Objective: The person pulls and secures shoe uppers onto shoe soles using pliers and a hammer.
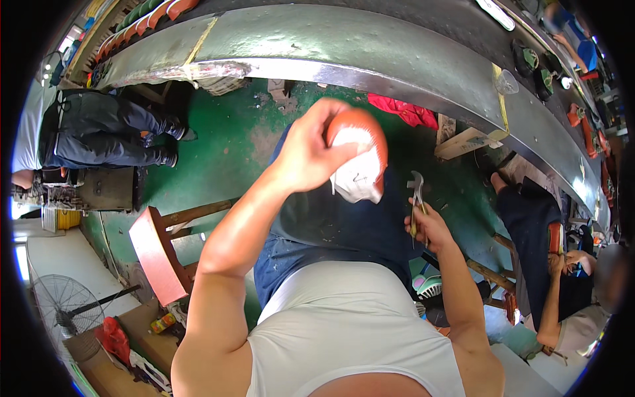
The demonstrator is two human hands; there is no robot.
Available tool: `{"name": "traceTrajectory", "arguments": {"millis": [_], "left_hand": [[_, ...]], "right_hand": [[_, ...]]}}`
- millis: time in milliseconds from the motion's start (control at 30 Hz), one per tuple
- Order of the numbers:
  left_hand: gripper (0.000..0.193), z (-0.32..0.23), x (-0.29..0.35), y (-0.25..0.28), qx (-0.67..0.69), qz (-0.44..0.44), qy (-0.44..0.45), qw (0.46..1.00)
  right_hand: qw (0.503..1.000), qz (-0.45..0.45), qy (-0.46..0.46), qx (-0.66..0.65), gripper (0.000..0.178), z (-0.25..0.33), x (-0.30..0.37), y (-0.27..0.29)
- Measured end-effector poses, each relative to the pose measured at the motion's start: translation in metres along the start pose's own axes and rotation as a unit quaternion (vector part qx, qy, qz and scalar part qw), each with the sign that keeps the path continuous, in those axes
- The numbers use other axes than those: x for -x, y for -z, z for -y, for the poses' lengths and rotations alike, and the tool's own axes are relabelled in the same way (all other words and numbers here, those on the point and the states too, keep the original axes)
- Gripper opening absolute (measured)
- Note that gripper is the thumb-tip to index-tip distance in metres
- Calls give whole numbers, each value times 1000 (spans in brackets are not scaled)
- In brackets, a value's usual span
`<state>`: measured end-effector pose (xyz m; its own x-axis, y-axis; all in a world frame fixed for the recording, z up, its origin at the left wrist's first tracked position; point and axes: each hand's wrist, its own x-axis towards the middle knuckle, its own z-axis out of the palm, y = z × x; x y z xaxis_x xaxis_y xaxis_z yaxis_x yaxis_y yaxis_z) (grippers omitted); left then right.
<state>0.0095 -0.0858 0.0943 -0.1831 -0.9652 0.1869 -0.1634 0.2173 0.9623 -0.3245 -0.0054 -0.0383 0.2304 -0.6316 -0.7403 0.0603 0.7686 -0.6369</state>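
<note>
My left hand (pixel 307 152) is closed round an orange-red shoe upper (pixel 362 172), held up in front of my lap. Its pale underside faces me, with a small dark handwritten mark on it. The upper looks stretched over a last, which is mostly hidden. Lower and to the right, my right hand (pixel 431 229) grips lasting pincers (pixel 417 190) by the handles, with the metal head pointing away from me. The pincers are apart from the shoe upper. Beneath the hands lies dark blue cloth (pixel 331 228) over my lap.
A long metal-edged bench (pixel 297 40) curves across the far side, with shoes at its ends. Red cloth (pixel 403 110) lies under it. A person stands left (pixel 99 129); another sits right (pixel 529 218), handling a shoe. A wooden stool (pixel 159 255) and a fan (pixel 63 314) are at left.
</note>
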Motion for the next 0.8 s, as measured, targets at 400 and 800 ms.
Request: {"name": "traceTrajectory", "arguments": {"millis": [400, 800], "left_hand": [[41, 108, 82, -35, -153, 91, 260, 949], [21, 92, 104, -63, -322, 25, 28, 946]], "right_hand": [[887, 51, 166, 427, 38, 28, 40, -41], [779, 187, -10, 598, 26, 123, 9, -93]]}}
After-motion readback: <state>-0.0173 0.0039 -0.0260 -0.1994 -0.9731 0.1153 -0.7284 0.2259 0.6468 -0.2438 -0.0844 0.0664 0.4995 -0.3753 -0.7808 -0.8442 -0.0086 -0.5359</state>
